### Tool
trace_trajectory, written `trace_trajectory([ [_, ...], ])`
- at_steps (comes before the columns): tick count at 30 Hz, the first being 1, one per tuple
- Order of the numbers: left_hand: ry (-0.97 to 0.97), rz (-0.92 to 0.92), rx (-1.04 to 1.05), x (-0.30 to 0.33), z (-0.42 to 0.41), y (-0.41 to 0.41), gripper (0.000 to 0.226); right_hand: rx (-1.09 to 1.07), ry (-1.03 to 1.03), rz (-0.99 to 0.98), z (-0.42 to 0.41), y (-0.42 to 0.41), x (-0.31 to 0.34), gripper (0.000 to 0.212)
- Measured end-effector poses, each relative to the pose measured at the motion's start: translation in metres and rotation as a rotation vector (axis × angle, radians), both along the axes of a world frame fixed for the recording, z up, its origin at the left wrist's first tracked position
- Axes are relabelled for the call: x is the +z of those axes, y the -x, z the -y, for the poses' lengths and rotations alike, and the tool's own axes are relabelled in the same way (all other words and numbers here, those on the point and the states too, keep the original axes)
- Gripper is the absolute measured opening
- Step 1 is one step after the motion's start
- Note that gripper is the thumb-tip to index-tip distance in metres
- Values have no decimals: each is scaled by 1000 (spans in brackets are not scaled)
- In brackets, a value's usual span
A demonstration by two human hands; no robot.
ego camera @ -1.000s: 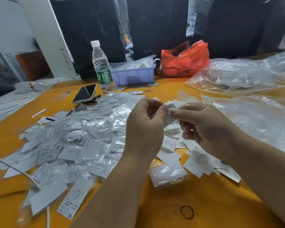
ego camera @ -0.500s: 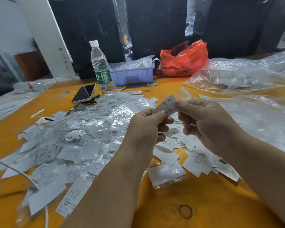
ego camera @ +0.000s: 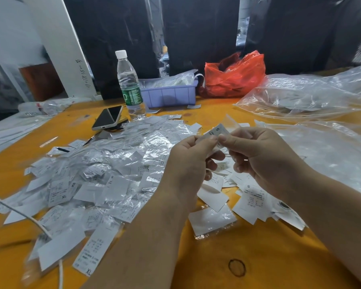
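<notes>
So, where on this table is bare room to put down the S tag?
For the tag, bare table lies near you, around the ring mark. Another strip runs between the tray and the pile. The pile crowds left-centre; clear bags cover the right.

White tags (ego camera: 113, 188) (black print), orange table (ego camera: 217, 268), red bag (ego camera: 236, 78).

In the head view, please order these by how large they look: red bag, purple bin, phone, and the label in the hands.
1. red bag
2. purple bin
3. phone
4. label, partly covered and nearer the camera; unsure against the phone.
</notes>
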State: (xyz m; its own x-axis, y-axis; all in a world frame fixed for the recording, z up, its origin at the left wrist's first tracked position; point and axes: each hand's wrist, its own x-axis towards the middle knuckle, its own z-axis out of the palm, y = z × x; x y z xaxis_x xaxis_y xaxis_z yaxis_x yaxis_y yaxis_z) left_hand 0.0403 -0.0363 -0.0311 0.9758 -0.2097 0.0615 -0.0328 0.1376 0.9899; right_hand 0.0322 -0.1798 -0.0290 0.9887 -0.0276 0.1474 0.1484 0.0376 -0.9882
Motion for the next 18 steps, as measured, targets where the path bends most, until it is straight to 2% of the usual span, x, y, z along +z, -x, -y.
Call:
trace_trajectory([
  [3,-3,13,0,0,-2,-1,15,21,31,-25,0,0,0,22],
  [6,44,-83,-61,1,-4,-2,17,71,48,-64,0,0,1,35],
  [10,119,-194,-114,1,-4,-3,13,117,95,-75,-1,2,2,30],
  [14,113,-146,-33,3,-5,-5,6,64,45,-48,0,1,4,16],
  [18,58,-65,61,3,-7,-7,14,-49,3,-26,3,-2,3,21],
])
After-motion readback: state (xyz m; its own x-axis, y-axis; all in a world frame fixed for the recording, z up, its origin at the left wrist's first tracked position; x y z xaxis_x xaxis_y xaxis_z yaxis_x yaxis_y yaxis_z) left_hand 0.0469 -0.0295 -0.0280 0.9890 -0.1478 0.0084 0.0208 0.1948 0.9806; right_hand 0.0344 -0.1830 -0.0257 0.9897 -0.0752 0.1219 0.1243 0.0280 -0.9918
